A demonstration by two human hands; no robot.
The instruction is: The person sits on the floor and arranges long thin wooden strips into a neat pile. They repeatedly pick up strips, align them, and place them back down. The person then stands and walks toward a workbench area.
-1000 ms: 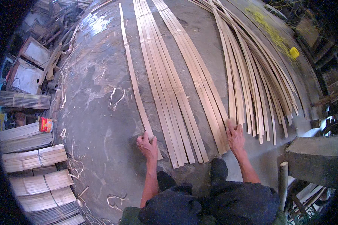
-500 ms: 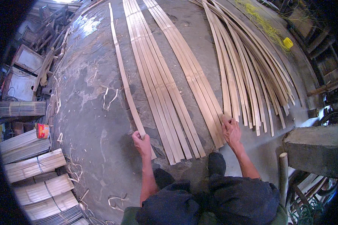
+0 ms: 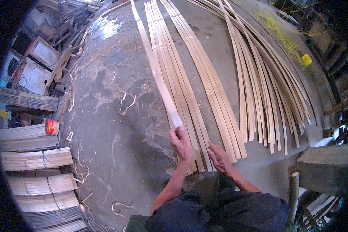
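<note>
Since the earlier frames, the left hand point(image 3: 181, 147) has carried the single strip point(image 3: 154, 67) rightward across the floor point(image 3: 120, 162) to the middle row point(image 3: 178, 73), and the right hand point(image 3: 220, 159) has left the right row point(image 3: 212, 91) for the middle row's right edge. The left fingers are closed around the one strip close to its near end; the right fingers are half curled at the outermost slat (whether they pinch it, I cannot tell). That strip's long axis runs away from the person, leaning left, its far end reaching the top edge; it lies along the middle row's left side, seemingly overlapping it nearer the hand and apart from it farther out. The middle row shows roughly five strips, the right row three or four, all pointing much the same way. Beyond lies one fan of strips point(image 3: 266, 89), well over a dozen, too overlapped to count. One red tin point(image 3: 51, 127) stands at left, one yellow object point(image 3: 306, 59) at far right.
</note>
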